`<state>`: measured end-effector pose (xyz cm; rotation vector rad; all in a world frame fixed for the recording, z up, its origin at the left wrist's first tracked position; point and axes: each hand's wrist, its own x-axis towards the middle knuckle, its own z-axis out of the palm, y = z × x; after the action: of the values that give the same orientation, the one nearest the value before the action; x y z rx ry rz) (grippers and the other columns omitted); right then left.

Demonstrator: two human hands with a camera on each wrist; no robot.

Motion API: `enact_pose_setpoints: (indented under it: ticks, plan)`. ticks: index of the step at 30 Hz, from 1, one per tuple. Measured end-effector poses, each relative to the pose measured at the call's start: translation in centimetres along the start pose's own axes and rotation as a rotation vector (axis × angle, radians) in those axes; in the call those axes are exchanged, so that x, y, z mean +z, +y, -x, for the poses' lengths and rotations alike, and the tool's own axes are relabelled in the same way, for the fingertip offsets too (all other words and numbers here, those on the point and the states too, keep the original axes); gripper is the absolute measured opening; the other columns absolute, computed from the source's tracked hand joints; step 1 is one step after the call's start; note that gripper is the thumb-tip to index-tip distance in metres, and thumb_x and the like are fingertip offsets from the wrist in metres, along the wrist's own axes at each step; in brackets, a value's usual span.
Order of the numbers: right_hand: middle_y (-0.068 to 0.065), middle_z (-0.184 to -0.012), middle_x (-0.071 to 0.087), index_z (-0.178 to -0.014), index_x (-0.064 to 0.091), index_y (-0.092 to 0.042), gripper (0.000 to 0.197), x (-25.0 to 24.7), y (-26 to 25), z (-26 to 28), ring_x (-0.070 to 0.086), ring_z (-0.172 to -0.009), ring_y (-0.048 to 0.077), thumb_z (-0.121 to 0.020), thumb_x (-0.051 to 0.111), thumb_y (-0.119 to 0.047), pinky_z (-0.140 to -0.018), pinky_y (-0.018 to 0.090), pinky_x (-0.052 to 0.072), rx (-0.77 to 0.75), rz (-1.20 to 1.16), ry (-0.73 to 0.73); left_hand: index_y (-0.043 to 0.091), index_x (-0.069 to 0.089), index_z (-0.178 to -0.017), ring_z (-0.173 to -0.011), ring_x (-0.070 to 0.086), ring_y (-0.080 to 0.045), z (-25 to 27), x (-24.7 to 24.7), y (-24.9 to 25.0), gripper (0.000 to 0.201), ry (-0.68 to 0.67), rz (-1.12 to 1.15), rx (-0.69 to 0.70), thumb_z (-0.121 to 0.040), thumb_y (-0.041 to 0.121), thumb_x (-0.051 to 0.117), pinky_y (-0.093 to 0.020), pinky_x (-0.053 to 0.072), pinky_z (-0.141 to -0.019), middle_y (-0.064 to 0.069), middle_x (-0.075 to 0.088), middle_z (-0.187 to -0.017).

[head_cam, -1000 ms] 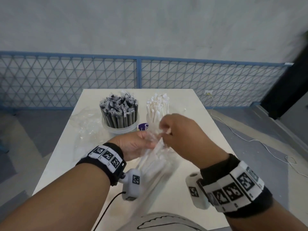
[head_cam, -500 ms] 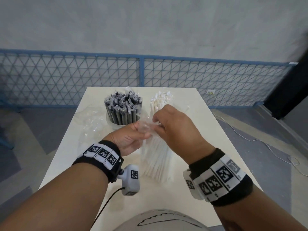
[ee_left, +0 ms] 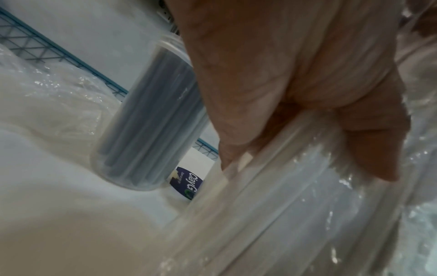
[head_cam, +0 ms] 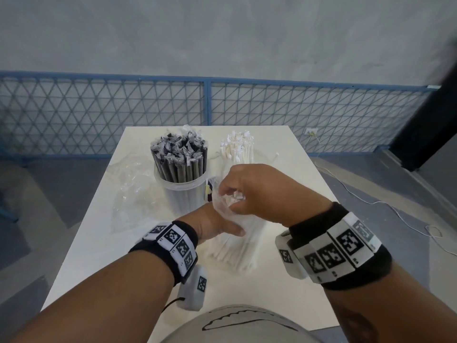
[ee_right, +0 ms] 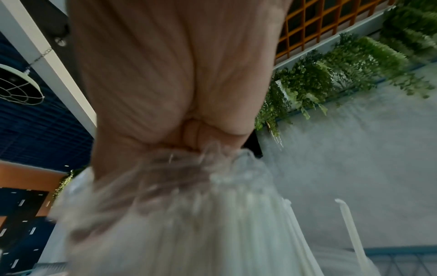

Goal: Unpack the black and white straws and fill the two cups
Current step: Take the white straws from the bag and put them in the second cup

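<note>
A clear bag of white straws [head_cam: 235,248] stands upright on the white table [head_cam: 138,243] in front of me. My left hand [head_cam: 222,224] grips its left side, fingers curled round the plastic [ee_left: 283,214]. My right hand [head_cam: 231,200] pinches the bunched bag mouth [ee_right: 189,162] from above. Behind the hands, a clear cup [head_cam: 180,191] is packed with black wrapped straws [head_cam: 179,152]. To its right stand white wrapped straws [head_cam: 237,149]; their cup, with a purple label [ee_left: 189,184], is mostly hidden by my right hand.
A crumpled empty clear bag [head_cam: 133,184] lies on the table left of the black-straw cup. A blue mesh fence [head_cam: 207,105] runs behind the table. A white cable [head_cam: 371,201] trails over the floor to the right.
The bag of white straws went from lying slanted to standing upright. My left hand slid down its side, and my right hand came onto the bag's mouth.
</note>
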<state>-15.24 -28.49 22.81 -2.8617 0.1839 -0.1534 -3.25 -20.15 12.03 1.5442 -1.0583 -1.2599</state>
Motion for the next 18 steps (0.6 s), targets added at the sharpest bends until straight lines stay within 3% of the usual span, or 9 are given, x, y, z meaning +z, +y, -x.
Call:
enact_pose_setpoints:
  ticks: [2, 4, 7, 10, 11, 12, 14, 16, 18]
  plan:
    - [-0.002, -0.106, 0.063, -0.118, 0.069, -0.020, 0.037, -0.5, 0.0, 0.1, 0.052, -0.083, 0.008, -0.082, 0.074, -0.019, -0.073, 0.023, 0.044, -0.007, 0.064, -0.046, 0.030, 0.063, -0.127, -0.131, 0.050, -0.020, 0.1, -0.3, -0.4, 0.076, 0.009, 0.028, -0.049, -0.057, 0.016, 0.089, -0.051, 0.040, -0.113, 0.002, 0.061, -0.137]
    - [-0.003, -0.107, 0.061, -0.122, 0.067, -0.020, 0.040, -0.8, -0.6, 0.1, 0.052, -0.084, 0.008, -0.083, 0.074, -0.016, -0.074, 0.022, 0.042, -0.046, 0.077, -0.022, 0.024, 0.061, -0.131, -0.132, 0.049, -0.019, 0.2, -0.2, -0.3, 0.079, 0.004, 0.023, -0.045, -0.057, 0.016, 0.089, -0.042, 0.045, -0.107, 0.001, 0.059, -0.138]
    - [-0.001, -0.108, 0.066, -0.118, 0.071, -0.018, 0.038, 0.0, -1.4, -0.3, 0.060, -0.089, 0.012, -0.083, 0.071, -0.005, -0.078, 0.025, 0.048, -0.135, 0.047, -0.055, 0.019, 0.057, -0.133, -0.133, 0.048, -0.020, 0.4, 0.1, -0.7, 0.070, 0.014, 0.082, 0.016, -0.070, -0.003, 0.080, -0.028, 0.047, -0.095, -0.004, 0.056, -0.140]
    - [-0.003, -0.109, 0.069, -0.118, 0.070, -0.023, 0.034, 0.0, -1.3, -0.6, 0.061, -0.100, 0.018, -0.085, 0.072, -0.016, -0.087, 0.031, 0.048, -0.080, 0.259, -0.039, 0.049, 0.067, -0.113, -0.127, 0.054, -0.010, 0.9, 0.0, -0.7, 0.070, 0.067, 0.127, 0.044, -0.070, -0.006, 0.079, -0.035, 0.048, -0.102, 0.010, 0.065, -0.129]
    - [-0.004, -0.110, 0.068, -0.119, 0.068, -0.026, 0.036, -0.4, -0.8, -0.4, 0.058, -0.102, 0.019, -0.083, 0.075, -0.025, -0.089, 0.033, 0.046, -0.042, 0.342, -0.009, 0.052, 0.069, -0.107, -0.122, 0.057, -0.005, 1.1, -0.1, -0.9, 0.070, 0.074, 0.147, 0.037, -0.072, -0.008, 0.078, -0.034, 0.049, -0.100, 0.015, 0.068, -0.123]
    - [-0.003, -0.113, 0.065, -0.122, 0.066, -0.028, 0.043, -0.7, -0.2, -0.3, 0.055, -0.104, 0.021, -0.081, 0.077, -0.032, -0.092, 0.035, 0.045, 0.010, 0.401, 0.004, 0.047, 0.071, -0.109, -0.119, 0.061, -0.005, 1.1, -0.2, -1.3, 0.067, 0.084, 0.168, 0.027, -0.073, -0.009, 0.077, -0.035, 0.050, -0.101, 0.014, 0.071, -0.121]
    - [-0.001, -0.121, 0.056, -0.130, 0.059, -0.031, 0.059, -1.1, 0.7, 0.3, 0.052, -0.106, 0.023, -0.076, 0.080, -0.040, -0.093, 0.038, 0.046, 0.130, 0.394, -0.022, 0.025, 0.071, -0.120, -0.119, 0.066, -0.019, 1.0, -0.3, -2.0, 0.059, 0.130, 0.213, -0.006, -0.069, -0.003, 0.082, -0.046, 0.048, -0.108, -0.001, 0.073, -0.123]
    - [-0.002, -0.120, 0.050, -0.135, 0.052, -0.035, 0.067, -1.2, 1.4, 0.6, 0.053, -0.099, 0.020, -0.075, 0.082, -0.037, -0.083, 0.032, 0.047, 0.252, 0.244, -0.084, 0.014, 0.071, -0.120, -0.116, 0.068, -0.028, 1.0, -0.4, -2.3, 0.059, 0.166, 0.248, -0.020, -0.064, 0.001, 0.083, -0.050, 0.048, -0.109, -0.011, 0.074, -0.119]
    - [-0.005, -0.112, 0.048, -0.137, 0.048, -0.038, 0.068, -1.2, 1.9, 0.6, 0.052, -0.089, 0.014, -0.078, 0.080, -0.025, -0.068, 0.022, 0.040, 0.306, 0.089, -0.156, 0.012, 0.071, -0.119, -0.115, 0.068, -0.029, 0.9, -0.4, -2.2, 0.056, 0.164, 0.253, -0.032, -0.067, -0.004, 0.082, -0.047, 0.049, -0.107, -0.012, 0.074, -0.118]
